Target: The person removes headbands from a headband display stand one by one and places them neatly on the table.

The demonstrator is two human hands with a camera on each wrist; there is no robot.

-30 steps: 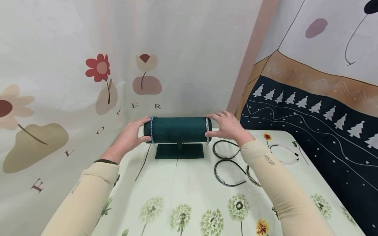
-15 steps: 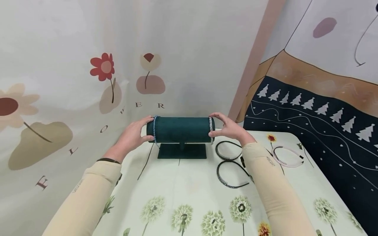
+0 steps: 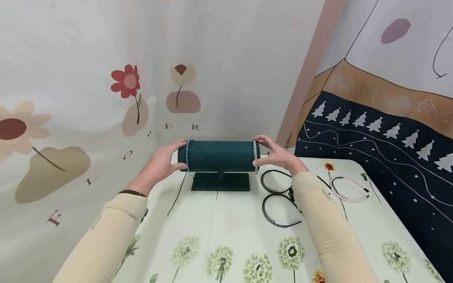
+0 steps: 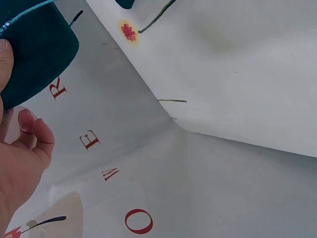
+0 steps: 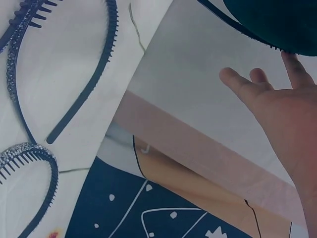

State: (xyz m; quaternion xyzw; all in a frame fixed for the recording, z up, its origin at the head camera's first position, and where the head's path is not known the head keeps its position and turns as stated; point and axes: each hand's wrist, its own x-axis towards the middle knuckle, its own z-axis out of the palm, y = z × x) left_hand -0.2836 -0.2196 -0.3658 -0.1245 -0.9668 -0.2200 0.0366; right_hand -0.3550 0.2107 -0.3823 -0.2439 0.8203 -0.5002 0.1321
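A dark green velvet display roll [image 3: 221, 156] lies level on its base [image 3: 220, 182] at the back of the table. Round its left end sits a blue headband [image 3: 187, 155]; a glittery silver headband [image 3: 255, 157] circles the right end. My left hand [image 3: 161, 163] grips the left end from the side, fingers on top, thumb in front at the blue band's edge. Opposite it, my right hand [image 3: 279, 155] pinches the silver band, its thumb pressed over the front. In the left wrist view the thumb [image 4: 4, 67] lies on the green cloth beside the blue strip.
Black toothed headbands [image 3: 276, 171] [image 3: 263, 208] lie right of the stand, one partly behind the right forearm. A pink headband [image 3: 354, 201] is farther right. A patterned white curtain [image 3: 226, 78] rises close behind the roll.
The head view has swung slightly left, so everything appears shifted right. Both hands keep their places at the two ends of the roll; the right fingers have bent a little more.
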